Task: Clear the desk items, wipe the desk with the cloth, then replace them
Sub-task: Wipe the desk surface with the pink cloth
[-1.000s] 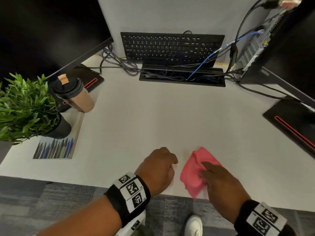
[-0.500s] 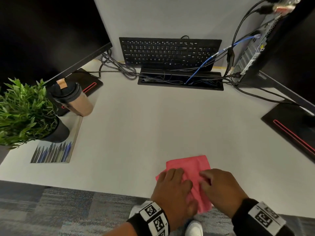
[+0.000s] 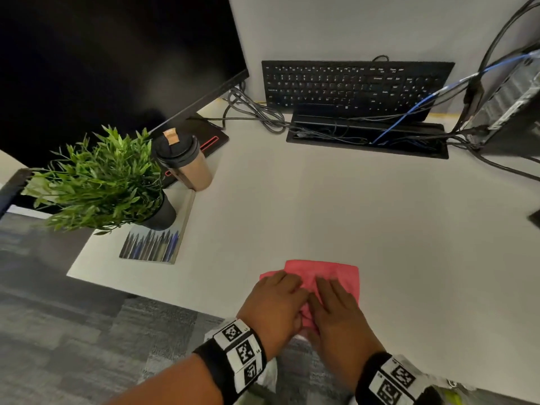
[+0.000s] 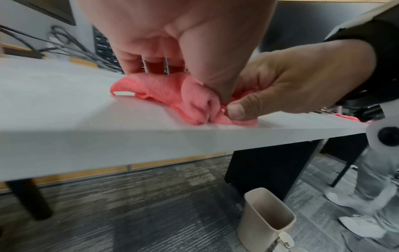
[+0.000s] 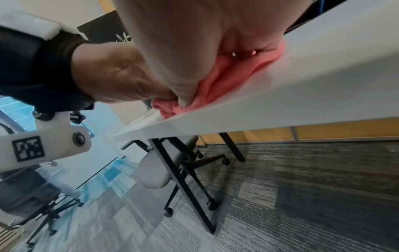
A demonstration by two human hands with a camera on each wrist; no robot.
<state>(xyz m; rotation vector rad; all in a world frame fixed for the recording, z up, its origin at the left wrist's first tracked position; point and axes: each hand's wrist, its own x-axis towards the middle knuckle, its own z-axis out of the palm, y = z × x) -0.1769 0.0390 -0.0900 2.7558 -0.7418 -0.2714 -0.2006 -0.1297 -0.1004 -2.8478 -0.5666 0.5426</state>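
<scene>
Head view: both hands side by side on pink cloth (image 3: 330, 273) at desk (image 3: 350, 214) near edge. Left hand (image 3: 273, 305) and right hand (image 3: 339, 314) pinch bunched near hem, fingers spread flat, probably folding a wiping pad. Beyond, left: plant (image 3: 99, 179), cup (image 3: 187, 162) parked aside; keyboard (image 3: 350, 83) propped against wall.

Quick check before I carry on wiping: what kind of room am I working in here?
Most likely an office workstation: a keyboard propped against the partition, a monitor on the desk, and a wheeled office chair on carpet tiles nearby.
</scene>
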